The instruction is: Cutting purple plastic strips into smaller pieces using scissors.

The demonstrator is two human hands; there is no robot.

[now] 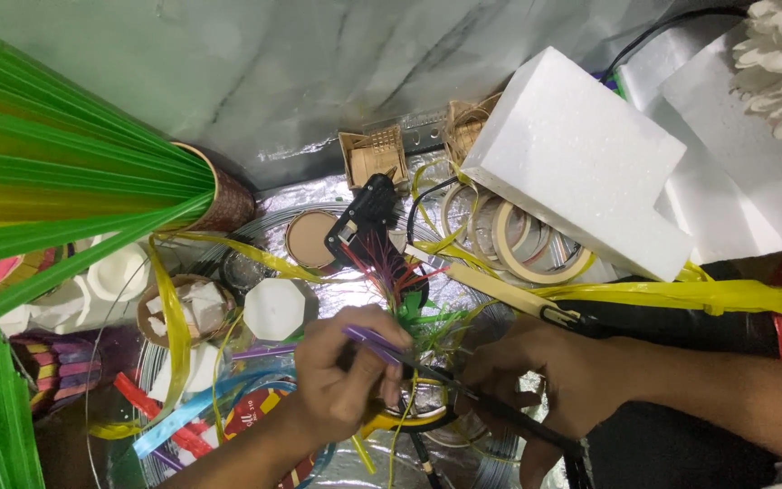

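Over the foil-lined table [463, 195], the left hand [341, 376] pinches a purple strip [375, 341] between closed fingers beside the half-made tuft of coloured strips [409, 299], the right hand [536, 380] grips dark scissors [463, 391], and loose yellow strips [681, 292] lie uncut, so plenty seems left.

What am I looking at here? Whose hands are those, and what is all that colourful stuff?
The picture comes from a camera on a person's head, looking down at their own two hands. The left hand pinches purple strips. The right hand grips a thin black tool; I cannot tell what kind. Around them on shiny foil lie yellow strips, tape rolls, a white foam block, a white lid and long green strips.
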